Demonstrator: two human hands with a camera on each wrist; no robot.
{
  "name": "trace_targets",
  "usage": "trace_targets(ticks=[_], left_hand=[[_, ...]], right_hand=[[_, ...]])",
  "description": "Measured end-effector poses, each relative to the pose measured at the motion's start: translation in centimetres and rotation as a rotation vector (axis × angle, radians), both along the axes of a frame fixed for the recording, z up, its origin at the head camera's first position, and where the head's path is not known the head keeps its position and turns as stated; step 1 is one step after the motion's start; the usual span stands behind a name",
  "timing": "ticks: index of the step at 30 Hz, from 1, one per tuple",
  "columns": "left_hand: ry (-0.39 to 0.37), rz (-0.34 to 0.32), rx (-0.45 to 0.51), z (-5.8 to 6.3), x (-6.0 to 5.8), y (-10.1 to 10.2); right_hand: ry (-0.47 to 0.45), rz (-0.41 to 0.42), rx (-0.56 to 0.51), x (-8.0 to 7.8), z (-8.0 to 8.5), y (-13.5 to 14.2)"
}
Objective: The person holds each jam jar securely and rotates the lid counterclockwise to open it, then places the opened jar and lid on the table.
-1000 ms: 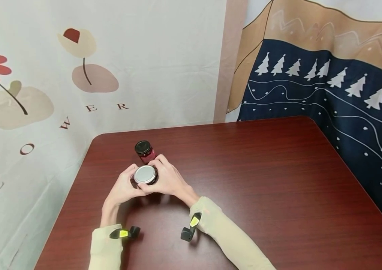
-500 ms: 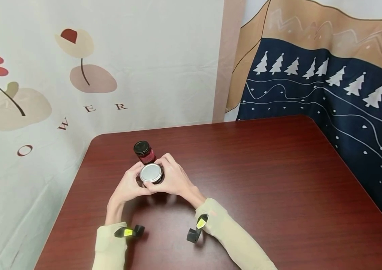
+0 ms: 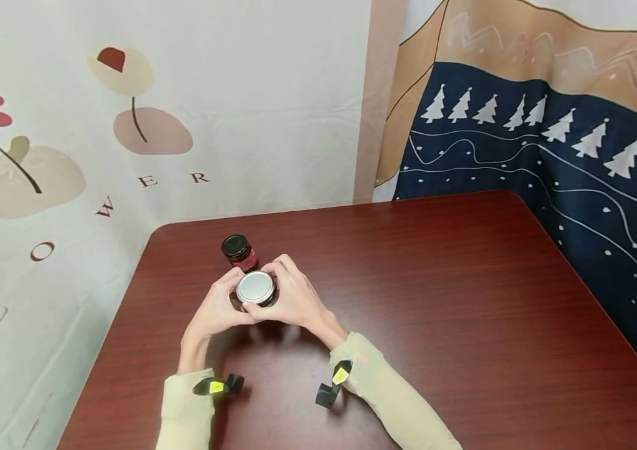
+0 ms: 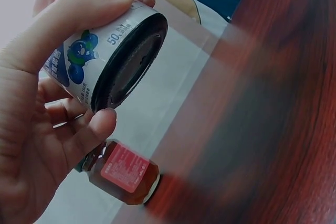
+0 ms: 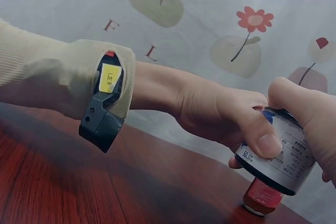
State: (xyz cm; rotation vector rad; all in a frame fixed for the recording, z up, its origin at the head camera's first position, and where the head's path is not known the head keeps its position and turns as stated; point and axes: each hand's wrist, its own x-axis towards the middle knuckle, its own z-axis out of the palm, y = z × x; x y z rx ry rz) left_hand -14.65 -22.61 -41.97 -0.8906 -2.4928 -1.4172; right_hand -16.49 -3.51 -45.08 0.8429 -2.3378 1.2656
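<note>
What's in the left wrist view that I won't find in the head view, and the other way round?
Only the left wrist view shows the printed blueberries and dark base of the held jar. Only the head view shows its silver lid top, both sleeves and the white trees. Both show the held jar, the left hand, at least part of the right hand, the red-labelled jar, the table and the navy cloth.
</note>
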Motion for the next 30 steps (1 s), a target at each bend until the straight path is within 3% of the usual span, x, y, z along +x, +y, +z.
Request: trace_targets(ticks=[9,24,30], left_hand=[[0.003,-0.017,0.009,0.1,-0.4,0.7],[0.015,-0.035,0.029,0.1,-0.8,2.1],[-0.027,-0.056,0.045,0.1,-1.0,2.7]], right_hand=[[0.056,-0.016,-0.028,-0.2,0.1,0.8],[0.064,-0.021,-0.062,-0.4,0.1,2.1],[0.069,-0.015,-0.081,-0.4,0.1,2.9]])
